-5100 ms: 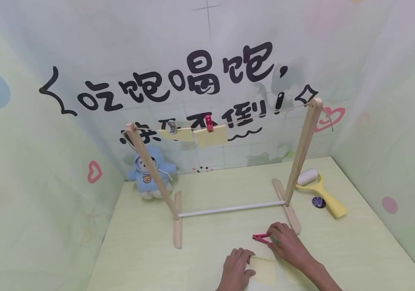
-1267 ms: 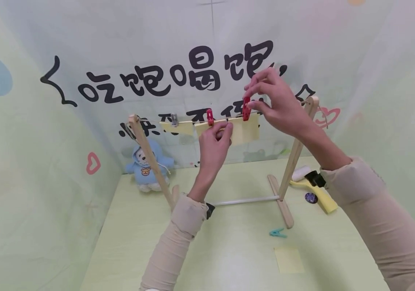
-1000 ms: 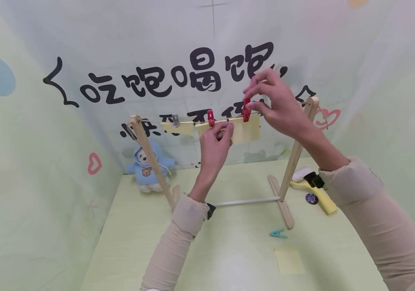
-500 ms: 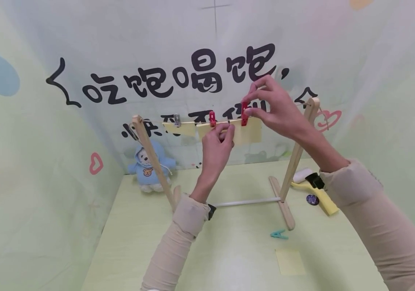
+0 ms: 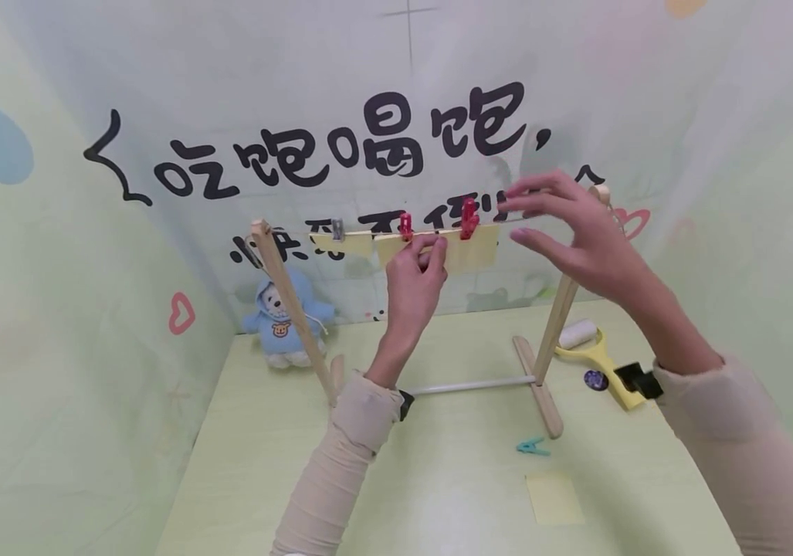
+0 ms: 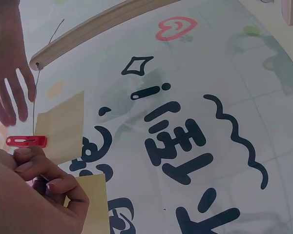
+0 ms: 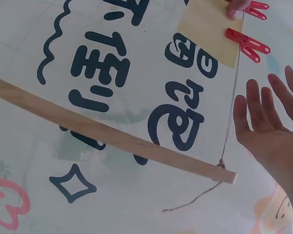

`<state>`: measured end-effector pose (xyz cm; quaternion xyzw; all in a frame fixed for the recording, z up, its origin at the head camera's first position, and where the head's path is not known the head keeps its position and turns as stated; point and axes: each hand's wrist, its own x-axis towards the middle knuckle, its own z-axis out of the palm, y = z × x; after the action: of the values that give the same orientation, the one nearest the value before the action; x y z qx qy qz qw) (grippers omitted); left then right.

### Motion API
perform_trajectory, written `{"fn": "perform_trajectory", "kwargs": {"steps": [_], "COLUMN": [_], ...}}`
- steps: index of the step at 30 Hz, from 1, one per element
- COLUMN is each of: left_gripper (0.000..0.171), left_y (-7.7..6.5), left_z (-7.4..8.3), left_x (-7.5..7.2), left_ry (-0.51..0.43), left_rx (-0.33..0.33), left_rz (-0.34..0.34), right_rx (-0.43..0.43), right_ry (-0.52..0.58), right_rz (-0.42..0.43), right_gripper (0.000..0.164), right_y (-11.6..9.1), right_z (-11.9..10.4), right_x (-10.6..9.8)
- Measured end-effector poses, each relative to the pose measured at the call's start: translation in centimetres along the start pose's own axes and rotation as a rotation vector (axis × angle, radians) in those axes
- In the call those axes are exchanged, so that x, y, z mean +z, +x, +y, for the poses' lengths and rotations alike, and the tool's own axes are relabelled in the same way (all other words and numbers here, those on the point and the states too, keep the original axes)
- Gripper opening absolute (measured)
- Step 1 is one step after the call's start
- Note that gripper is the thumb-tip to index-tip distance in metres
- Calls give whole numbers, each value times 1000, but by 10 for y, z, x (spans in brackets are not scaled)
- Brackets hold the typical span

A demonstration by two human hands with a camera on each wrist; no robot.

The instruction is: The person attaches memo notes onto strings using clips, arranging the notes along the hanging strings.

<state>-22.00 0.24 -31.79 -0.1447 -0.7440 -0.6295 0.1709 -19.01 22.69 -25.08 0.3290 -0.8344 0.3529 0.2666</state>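
My left hand (image 5: 415, 282) pinches the upper left edge of a yellow paper note (image 5: 481, 249) at the string (image 7: 229, 117). A red clothespin (image 5: 469, 219) clamps that note to the string. To its right, my right hand (image 5: 577, 232) is apart from the clothespin, fingers spread and holding nothing. Farther left hang two more notes: a middle note (image 5: 387, 253) under another red clothespin (image 5: 406, 225), partly hidden by my left hand, and a left note (image 5: 360, 246) under a grey clothespin (image 5: 337, 229).
Wooden posts (image 5: 553, 332) joined by a white rod (image 5: 469, 384) carry the string. On the table lie a teal clothespin (image 5: 532, 446), a yellow note (image 5: 554, 499), a yellow-handled roller (image 5: 601, 357) and a dark round piece (image 5: 596, 380). A plush toy (image 5: 285, 332) sits behind the left post.
About five seconds ago both hands were down at the table, by a note and a red clothespin. Within the last half second my right hand released the clothespin and moved right; my left stayed.
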Motion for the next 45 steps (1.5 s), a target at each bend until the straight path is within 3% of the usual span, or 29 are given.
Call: {"fn": "perform_trajectory", "kwargs": {"steps": [2,3,6,8,12,18,22,23,27,31,34,37,40,41,43,45], "left_gripper": [22,21,22,23,25,22,21,22,23,25,26,25,23,24,25,27], "left_y": [-2,-3,-5,-6,-7,-6,-8,-10,-17,-31,-53,-91,-140,-161,-195,-222], "left_z": [0,0,1,1,-1,-7,-12,-14,-25,-49,-80,-114,-147,-171,-199,-213], "left_x": [1,2,3,3,3,3,3,3,2,2,7,22,43,54,73,86], "left_ry": [9,17,33,36,29,22,18,17,38,107,169,206,185,213,239,240], "left_rx": [6,5,-6,-16,-32,-26,-22,-23,-59,-148,-217,-256,-237,-182,-140,-138], "left_rz": [-3,-6,-16,-22,-26,-18,-25,-32,-70,-149,-261,-391,-494,-513,-553,-589], "right_rx": [-39,-56,-101,-103,-92,-29,43,59,108,158,189,203,206,204,197,189], "right_ry": [-3,-4,-30,-47,-63,10,17,14,1,-10,-23,-31,-29,-28,-22,-22], "right_rz": [58,92,167,181,148,64,-19,-32,-60,-80,-93,-91,-85,-83,-82,-83], "right_gripper": [25,28,58,66,64,56,16,17,52,57,57,58,59,60,61,62], "right_y": [-21,-31,-58,-74,-106,-157,-192,-201,-231,-251,-260,-267,-273,-274,-276,-276], "right_z": [0,-1,0,0,6,21,30,32,35,36,35,35,36,36,37,37], "right_x": [-3,-5,-8,-10,-10,-4,0,1,7,11,15,19,22,23,25,27]}}
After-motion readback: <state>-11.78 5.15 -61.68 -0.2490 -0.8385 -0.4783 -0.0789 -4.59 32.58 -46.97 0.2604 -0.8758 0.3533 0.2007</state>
